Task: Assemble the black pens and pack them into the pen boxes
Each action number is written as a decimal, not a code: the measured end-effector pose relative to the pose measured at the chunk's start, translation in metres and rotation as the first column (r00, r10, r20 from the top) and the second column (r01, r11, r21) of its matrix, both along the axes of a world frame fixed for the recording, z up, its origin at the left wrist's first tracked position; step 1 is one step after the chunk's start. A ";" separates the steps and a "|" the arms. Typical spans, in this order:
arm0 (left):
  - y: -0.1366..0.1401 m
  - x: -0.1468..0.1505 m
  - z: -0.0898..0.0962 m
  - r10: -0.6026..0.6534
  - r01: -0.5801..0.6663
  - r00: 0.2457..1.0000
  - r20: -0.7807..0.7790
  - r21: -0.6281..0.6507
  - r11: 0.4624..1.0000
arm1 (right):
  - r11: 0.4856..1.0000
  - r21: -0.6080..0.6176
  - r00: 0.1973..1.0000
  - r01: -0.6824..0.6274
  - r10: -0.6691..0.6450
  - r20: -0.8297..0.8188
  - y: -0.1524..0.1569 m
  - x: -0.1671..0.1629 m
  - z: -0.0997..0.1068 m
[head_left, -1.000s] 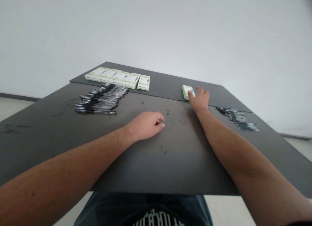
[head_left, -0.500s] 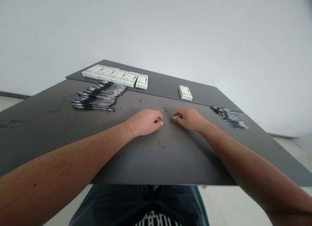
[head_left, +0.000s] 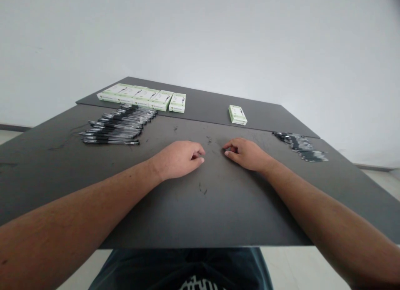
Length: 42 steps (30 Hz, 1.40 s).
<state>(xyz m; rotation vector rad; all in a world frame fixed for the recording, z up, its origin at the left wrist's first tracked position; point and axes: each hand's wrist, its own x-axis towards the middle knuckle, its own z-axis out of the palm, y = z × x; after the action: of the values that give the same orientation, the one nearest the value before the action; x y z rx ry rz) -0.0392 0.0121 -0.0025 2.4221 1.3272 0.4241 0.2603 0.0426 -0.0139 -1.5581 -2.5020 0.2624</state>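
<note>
My left hand (head_left: 180, 158) rests on the dark grey table (head_left: 200, 219), its thumb and fingers curved but apart, with nothing between them. Facing it across a short gap, my right hand (head_left: 245, 153) also lies on the table, loosely curled, thumb and forefinger apart and holding nothing. A pile of black-and-clear pens (head_left: 115, 125) lies to the left, beyond my left forearm. Off to the right of my right hand is a smaller group of pens or refills (head_left: 301, 147), too blurred to tell which.
Along the back left stand several white-and-green boxes (head_left: 136, 97) in a row. A single box (head_left: 237, 115) of the same kind sits apart, behind my right hand. A seam crosses the table in front of the boxes. Behind it is a pale wall (head_left: 200, 40).
The view has shifted slightly, so the table edge sits lower and the pens on the left lie further left. Both hands keep nearly the same pose, with a slightly wider gap between them.
</note>
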 end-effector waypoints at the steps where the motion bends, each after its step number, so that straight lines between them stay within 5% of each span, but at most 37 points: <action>1: 0.000 0.000 0.000 -0.002 0.002 1.000 0.002 0.003 1.000 | 1.000 -0.007 1.000 -0.002 0.002 -0.002 0.000 0.000 0.000; 6: 0.001 -0.002 -0.001 -0.006 0.006 1.000 0.013 0.011 1.000 | 1.000 0.018 0.998 0.015 -0.014 -0.054 0.002 0.002 -0.004; 17: 0.000 0.001 -0.001 -0.048 0.049 0.998 -0.037 0.024 0.999 | 0.936 0.168 0.949 0.309 -0.294 -0.110 0.043 0.029 -0.004; 27: -0.004 0.000 0.001 -0.072 0.071 0.997 0.004 0.041 0.997 | 0.964 0.080 0.966 0.255 -0.251 -0.062 0.026 0.018 -0.009; 37: 0.025 -0.033 0.007 0.125 -0.122 0.992 -0.017 0.117 0.986 | 0.975 0.071 0.973 0.209 -0.200 -0.119 0.031 0.023 -0.017; 42: 0.031 -0.036 0.005 0.130 -0.120 0.989 -0.073 0.125 0.985 | 0.979 0.078 0.977 0.189 -0.179 -0.118 0.032 0.023 -0.018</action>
<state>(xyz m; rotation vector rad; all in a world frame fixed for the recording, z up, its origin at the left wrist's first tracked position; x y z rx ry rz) -0.0747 0.0428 0.0027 2.4850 1.5359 0.4552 0.2834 0.0748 -0.0321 -1.6773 -2.2368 0.2015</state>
